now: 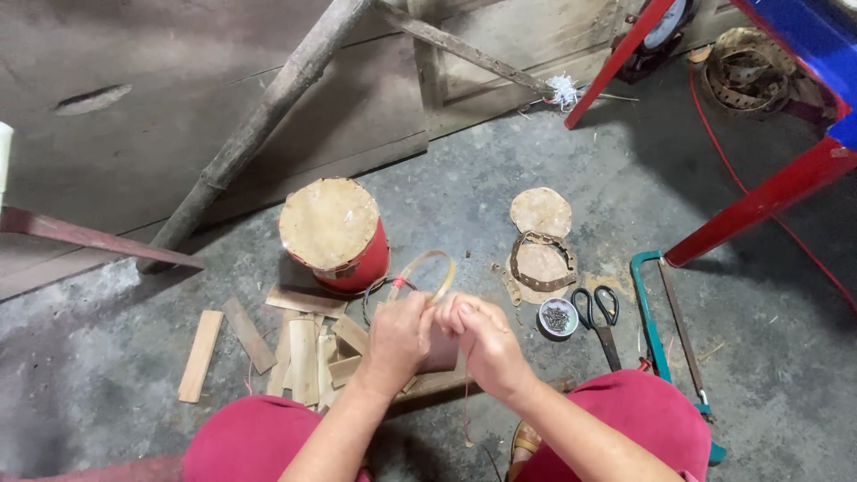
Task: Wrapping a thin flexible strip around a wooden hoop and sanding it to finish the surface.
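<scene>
On concrete floor (500, 161), red drum (335, 234) w/ tan skin top stands just behind the hands. Wooden slats (299, 348) lie scattered at L; hacksaw (671, 330) at R, scissors (601, 314) and small tin of nails (558, 318) beside it. Left hand (397, 339) and right hand (482, 339) meet at centre, both grips closed on thin bamboo strip hoop (428, 272), which rises above the fingers, near drum base.

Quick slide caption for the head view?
Both hands bend a thin bamboo hoop beside a red drum and wood strips.
</scene>
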